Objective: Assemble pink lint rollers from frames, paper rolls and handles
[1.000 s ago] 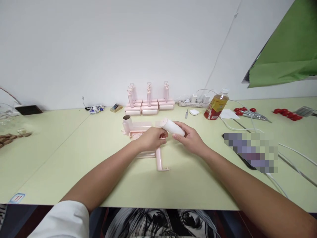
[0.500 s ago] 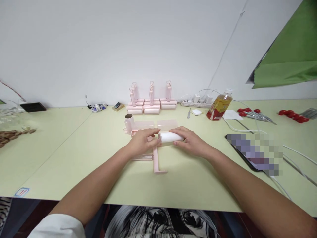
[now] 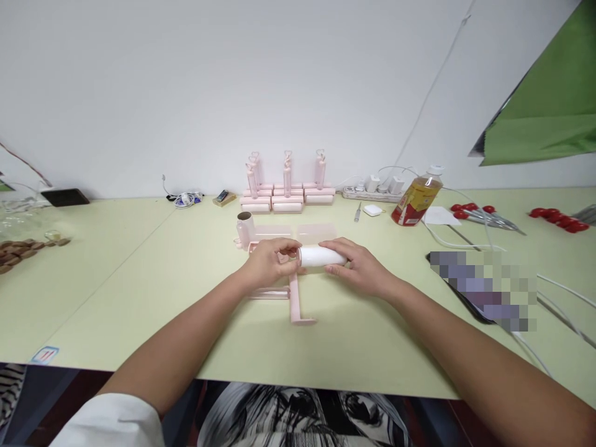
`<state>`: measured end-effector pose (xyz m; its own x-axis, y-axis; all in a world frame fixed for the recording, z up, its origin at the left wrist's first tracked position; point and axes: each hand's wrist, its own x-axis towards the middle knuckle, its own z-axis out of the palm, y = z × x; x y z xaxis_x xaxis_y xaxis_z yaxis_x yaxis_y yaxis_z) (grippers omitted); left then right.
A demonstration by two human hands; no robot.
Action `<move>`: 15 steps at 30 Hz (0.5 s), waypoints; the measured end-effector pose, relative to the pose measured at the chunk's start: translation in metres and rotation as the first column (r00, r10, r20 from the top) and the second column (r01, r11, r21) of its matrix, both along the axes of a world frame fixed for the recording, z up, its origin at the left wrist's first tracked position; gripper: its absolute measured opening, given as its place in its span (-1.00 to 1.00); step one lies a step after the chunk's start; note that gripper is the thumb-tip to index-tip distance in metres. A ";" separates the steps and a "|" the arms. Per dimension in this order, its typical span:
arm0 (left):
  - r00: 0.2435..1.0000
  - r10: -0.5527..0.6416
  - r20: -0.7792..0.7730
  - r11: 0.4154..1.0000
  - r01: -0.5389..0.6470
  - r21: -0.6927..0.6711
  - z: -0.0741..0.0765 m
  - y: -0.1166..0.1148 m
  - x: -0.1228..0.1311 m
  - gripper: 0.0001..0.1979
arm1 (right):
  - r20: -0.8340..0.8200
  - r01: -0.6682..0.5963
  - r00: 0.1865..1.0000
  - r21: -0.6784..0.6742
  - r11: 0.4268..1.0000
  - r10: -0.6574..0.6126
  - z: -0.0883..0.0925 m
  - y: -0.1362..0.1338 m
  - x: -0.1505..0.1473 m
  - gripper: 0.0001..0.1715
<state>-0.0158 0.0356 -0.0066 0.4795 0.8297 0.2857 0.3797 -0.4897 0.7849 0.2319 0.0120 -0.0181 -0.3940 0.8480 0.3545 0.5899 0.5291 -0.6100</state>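
Observation:
My right hand is wrapped round a white lint roll lying level above the table. My left hand is closed at the roll's left end, pinching the pink roller frame whose pink handle runs toward me on the table. Just behind my hands lie a pink roller with a bare cardboard core and two pale pink covers. A clear cover lies beneath my left wrist.
A group of assembled pink lint rollers stands at the back by the wall. A bottle of yellow liquid, a power strip, red-handled tools, white cables and a blurred flat object lie to the right. Brown pieces lie far left.
The white roll has come down from a tilted position to level, and its left end has met the pink frame at my left hand. Both hands moved slightly closer together.

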 end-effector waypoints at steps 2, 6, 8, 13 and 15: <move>0.996 0.038 0.075 0.997 -0.033 -0.069 0.000 0.005 -0.001 -0.66 | -0.109 0.033 0.993 -0.069 0.997 -0.041 0.002 0.000 -0.001 -0.46; 0.970 0.125 0.208 0.969 -0.075 -0.236 0.005 0.011 -0.005 -0.67 | -0.293 0.002 0.952 -0.292 0.956 -0.092 0.007 0.001 0.002 -0.45; 0.960 0.146 0.241 0.950 -0.068 -0.304 0.009 0.011 -0.006 -0.69 | -0.344 -0.029 0.933 -0.367 0.930 -0.106 0.009 0.002 0.003 -0.47; 0.928 0.181 0.325 0.916 -0.039 -0.400 0.008 0.009 -0.002 -0.71 | -0.413 -0.099 0.907 -0.411 0.906 -0.088 0.009 0.003 0.000 -0.56; 0.920 0.193 0.340 0.905 -0.033 -0.424 0.007 0.008 0.000 -0.70 | -0.442 -0.110 0.892 -0.406 0.907 -0.089 0.008 0.003 -0.002 -0.59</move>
